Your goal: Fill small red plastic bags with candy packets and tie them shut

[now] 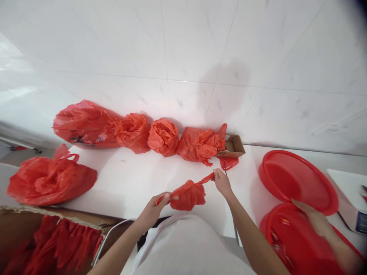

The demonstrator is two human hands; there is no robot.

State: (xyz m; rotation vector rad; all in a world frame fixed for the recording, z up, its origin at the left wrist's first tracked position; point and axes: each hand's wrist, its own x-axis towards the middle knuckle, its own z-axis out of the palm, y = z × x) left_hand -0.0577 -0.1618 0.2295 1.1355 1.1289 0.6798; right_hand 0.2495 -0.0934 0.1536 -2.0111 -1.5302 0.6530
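Between my two hands a small red plastic bag [189,196] is stretched sideways above the white table, near my body. My left hand [153,210] is closed on its left end, thumb on top. The bag's right end, a twisted strip, is pinched in my right hand [222,182]. The middle of the bag is gathered and hangs down a little; what is inside it cannot be made out. Just beyond my right hand lies a red bag piece [229,163], beside a small open cardboard box [236,146].
Several filled red bags [163,136] line the wall. A large knotted bag [51,177] sits at the left, above a carton of red bags [57,244]. At right stand red basins [301,177] and a scale [348,194]; another person's hand [314,219] reaches over the nearer basin.
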